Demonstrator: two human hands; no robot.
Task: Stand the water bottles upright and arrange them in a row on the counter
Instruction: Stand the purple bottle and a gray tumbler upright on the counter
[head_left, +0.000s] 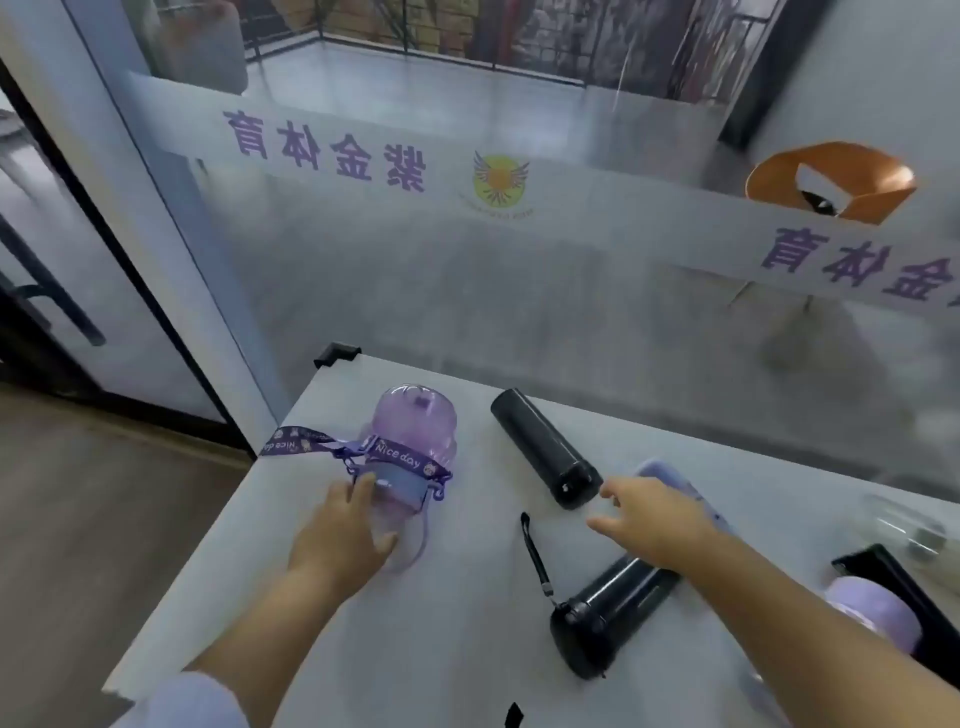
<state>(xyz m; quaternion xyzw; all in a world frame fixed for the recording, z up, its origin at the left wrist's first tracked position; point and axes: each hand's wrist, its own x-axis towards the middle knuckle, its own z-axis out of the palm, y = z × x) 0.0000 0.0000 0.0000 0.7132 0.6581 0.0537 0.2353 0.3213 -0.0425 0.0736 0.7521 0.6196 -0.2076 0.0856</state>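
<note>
A round purple bottle (413, 431) with a "Nice day" strap lies on its side at the left of the white counter (467, 597). My left hand (343, 525) rests on its lid end, fingers spread over it. A slim black bottle (545, 452) lies flat near the counter's back edge. My right hand (654, 514) hovers open just right of that bottle's cap, fingers apart. Partly hidden behind my right hand lies a pale purple bottle (670, 475). A second black bottle (602, 618) with a wrist strap lies on its side under my right forearm.
A glass wall with purple lettering (322, 150) runs behind the counter. At the right edge sit a black tray (883, 569), a lilac rounded lid or bottle (872, 613) and a clear object (904, 525). The counter's left edge drops to a wooden floor (104, 519).
</note>
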